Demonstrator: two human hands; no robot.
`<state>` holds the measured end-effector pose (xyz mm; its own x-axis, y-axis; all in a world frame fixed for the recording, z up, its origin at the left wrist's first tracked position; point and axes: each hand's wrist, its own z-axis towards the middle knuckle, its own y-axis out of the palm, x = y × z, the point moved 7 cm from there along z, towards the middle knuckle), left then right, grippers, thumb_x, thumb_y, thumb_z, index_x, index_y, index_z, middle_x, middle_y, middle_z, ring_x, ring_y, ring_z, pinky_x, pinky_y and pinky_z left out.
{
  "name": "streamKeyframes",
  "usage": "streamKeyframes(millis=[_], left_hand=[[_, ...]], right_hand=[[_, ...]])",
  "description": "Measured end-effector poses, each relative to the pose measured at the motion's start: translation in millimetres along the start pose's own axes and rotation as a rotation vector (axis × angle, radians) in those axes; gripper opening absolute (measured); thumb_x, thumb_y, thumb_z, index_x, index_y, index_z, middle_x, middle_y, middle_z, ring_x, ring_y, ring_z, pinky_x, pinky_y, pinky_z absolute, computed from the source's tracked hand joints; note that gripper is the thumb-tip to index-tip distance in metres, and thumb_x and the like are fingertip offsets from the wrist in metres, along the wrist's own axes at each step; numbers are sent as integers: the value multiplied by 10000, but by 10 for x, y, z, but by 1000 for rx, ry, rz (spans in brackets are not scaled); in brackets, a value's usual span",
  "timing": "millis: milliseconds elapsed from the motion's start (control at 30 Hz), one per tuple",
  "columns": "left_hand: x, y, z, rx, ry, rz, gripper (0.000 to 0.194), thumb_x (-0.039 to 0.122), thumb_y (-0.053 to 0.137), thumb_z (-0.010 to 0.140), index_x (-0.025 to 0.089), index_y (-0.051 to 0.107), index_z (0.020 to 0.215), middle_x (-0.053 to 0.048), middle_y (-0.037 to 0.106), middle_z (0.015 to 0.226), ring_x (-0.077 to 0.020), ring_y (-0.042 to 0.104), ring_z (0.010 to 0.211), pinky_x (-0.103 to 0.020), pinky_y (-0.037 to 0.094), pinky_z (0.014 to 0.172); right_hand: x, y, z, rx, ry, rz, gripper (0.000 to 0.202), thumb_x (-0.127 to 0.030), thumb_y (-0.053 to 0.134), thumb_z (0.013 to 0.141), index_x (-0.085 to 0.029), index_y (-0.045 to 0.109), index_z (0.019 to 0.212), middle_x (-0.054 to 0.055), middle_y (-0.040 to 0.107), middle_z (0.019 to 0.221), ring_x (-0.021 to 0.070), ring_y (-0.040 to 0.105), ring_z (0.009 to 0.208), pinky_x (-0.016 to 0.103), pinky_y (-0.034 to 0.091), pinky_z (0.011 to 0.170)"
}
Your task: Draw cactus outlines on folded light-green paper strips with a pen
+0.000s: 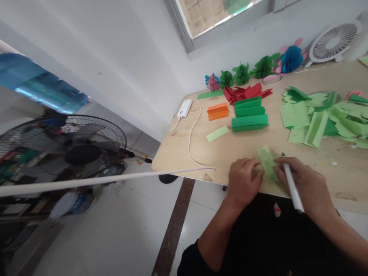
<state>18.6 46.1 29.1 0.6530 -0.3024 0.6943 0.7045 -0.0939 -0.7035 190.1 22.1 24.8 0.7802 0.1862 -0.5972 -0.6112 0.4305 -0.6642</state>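
A light green paper strip (267, 163) lies near the front edge of the table, between my two hands. My left hand (243, 177) is closed, thumb and forefinger at the strip's left edge. In my right hand (309, 188) is a white marker pen (292, 188), its dark tip pointing up and away from me. That hand's fingertips also touch the strip's right side. Further back on the table are folded green paper pieces (249, 122), a folded orange piece (217, 111) and another light green strip (217, 133).
Cut light green papers (319, 122) pile up on the right. Red folded paper (247, 93) lies behind. Paper figures (263, 67) and a small white fan (333, 42) line the wall. A white cable (115, 178) crosses the table's left edge; a floor fan (83, 153) stands left.
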Motion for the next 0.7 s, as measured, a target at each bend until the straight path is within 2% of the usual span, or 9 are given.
streamKeyframes(millis=[100,200,533,700], left_hand=[[42,132,46,-45,169,217,218,296,692,969,219,721,1170,-42,765,1197,-249,651,1132,-422,498,1000],[56,203,55,-38,248,318,232,336,681,985,215,731,1177,-39,764,1199,-243,635,1129,-417,485,976],[33,180,-12,22,322,284,225,323,605,1033,208,741,1170,-32,766,1260,-237,618,1148,-420,473,1031],[56,160,-33,9,342,279,251,314,556,1058,207,735,1198,-32,764,1281,-229,616,1169,-416,483,1051]], right_hand=[[-12,53,17,38,-126,-133,327,-511,533,968,-246,722,993,53,774,794,199,694,645,330,514,629],[-27,40,-9,46,-169,-151,288,-457,536,978,-240,724,998,64,776,825,208,703,691,336,511,675],[-131,-71,-171,8,-413,-142,254,-346,568,984,-212,657,1181,80,761,995,236,726,937,364,530,858],[-165,-48,-196,-3,-450,-152,248,-291,577,972,-213,658,1193,81,762,1001,259,719,1002,381,524,833]])
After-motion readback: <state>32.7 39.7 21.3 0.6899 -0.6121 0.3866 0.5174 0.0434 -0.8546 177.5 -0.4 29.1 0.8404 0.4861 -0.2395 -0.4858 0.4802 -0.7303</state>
